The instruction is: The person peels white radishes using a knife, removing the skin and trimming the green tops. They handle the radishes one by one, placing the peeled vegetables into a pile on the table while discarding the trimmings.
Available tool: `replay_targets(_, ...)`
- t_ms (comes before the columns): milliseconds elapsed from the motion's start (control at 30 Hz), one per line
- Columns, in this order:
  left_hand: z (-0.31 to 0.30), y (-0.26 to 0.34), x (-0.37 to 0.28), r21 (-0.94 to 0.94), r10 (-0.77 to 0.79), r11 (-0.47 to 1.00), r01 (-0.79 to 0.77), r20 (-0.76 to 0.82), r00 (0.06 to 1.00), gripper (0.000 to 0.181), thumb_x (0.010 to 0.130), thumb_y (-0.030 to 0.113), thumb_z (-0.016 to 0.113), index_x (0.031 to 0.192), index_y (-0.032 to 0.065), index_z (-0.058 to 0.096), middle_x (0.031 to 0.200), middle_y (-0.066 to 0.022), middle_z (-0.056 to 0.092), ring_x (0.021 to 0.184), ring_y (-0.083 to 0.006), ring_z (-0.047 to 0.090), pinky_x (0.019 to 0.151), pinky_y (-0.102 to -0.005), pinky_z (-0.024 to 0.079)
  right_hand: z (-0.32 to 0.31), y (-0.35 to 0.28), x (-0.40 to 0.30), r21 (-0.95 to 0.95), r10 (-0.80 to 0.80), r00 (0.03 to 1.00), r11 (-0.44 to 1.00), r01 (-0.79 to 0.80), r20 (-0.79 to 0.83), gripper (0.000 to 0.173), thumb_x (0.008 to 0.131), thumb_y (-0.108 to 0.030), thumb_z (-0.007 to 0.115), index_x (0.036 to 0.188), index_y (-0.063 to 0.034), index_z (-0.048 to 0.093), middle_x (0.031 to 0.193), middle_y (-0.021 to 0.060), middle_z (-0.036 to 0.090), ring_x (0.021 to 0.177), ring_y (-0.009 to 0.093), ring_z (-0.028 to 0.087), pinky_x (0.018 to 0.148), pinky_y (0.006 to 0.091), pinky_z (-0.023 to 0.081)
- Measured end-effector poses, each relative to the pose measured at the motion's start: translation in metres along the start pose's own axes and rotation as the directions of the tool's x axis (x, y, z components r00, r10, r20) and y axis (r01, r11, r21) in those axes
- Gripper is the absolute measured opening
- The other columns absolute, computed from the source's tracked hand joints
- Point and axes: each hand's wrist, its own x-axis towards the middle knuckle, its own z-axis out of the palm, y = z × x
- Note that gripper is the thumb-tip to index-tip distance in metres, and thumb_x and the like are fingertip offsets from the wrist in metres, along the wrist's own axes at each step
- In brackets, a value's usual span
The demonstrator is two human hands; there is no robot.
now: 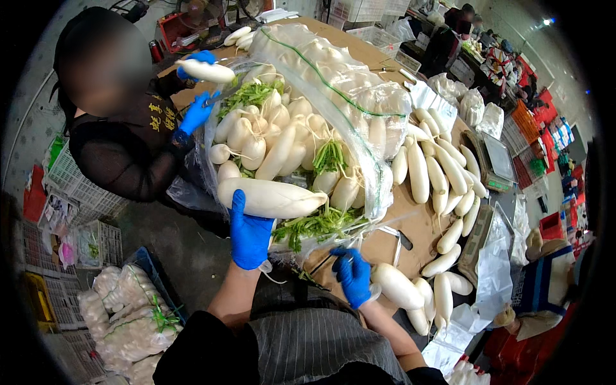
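Note:
In a blue glove, my left hand (250, 233) holds a large white daikon radish (272, 198) lying sideways, my thumb across its near side. My right hand (352, 276), also gloved in blue, is closed around a thin dark tool, probably a knife (321, 262), whose tip points left and down. Beyond the held radish, an opened clear plastic bag (337, 108) is full of daikons (279, 122) with cut green leaves (315, 228) among them. Loose daikons (397, 285) lie on the cardboard just right of my right hand.
A co-worker (130, 115) at the left holds a daikon (207, 70) and a blade in gloved hands. More daikons (450, 166) are strewn over the cardboard-covered table (402, 216). Two scales (498, 159) stand at its right edge. Bagged produce (130, 313) and crates (86, 178) are on the floor.

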Motion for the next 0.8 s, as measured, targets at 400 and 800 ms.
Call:
replay_targets(400, -0.003, -0.002, -0.013, 0.059, -0.021, 0.998, 0.02, 0.009, 1.0, 0.054, 0.089, 0.037, 0.053, 0.132, 0.0075, 0.037, 0.128, -0.0134, 0.046, 0.118, -0.0288, 0.045, 0.1, -0.0459, 0.037, 0.023, -0.013, 0.043, -0.374, 0.05, 0.999, 0.927, -0.042, 0.013, 0.019, 0.09, -0.024, 0.052, 0.098, -0.0076, 0.059, 0.066, 0.0173, 0.06, 0.06, 0.028, 0.061, 0.052, 0.036, 0.044)
replay_targets(800, -0.006, -0.022, -0.03, 0.307, -0.213, 0.922, 0.237, -0.11, 0.971, 0.052, 0.086, 0.027, 0.061, 0.13, 0.008, 0.038, 0.118, -0.0095, 0.05, 0.109, -0.0243, 0.051, 0.093, -0.0394, 0.043, -0.003, -0.024, 0.01, 0.535, 0.411, 0.806, 0.604, -0.591, 0.426, 0.035, 0.088, -0.023, 0.055, 0.116, -0.0036, 0.047, 0.058, 0.002, 0.047, 0.041, 0.01, 0.04, 0.038, 0.0209, 0.032)
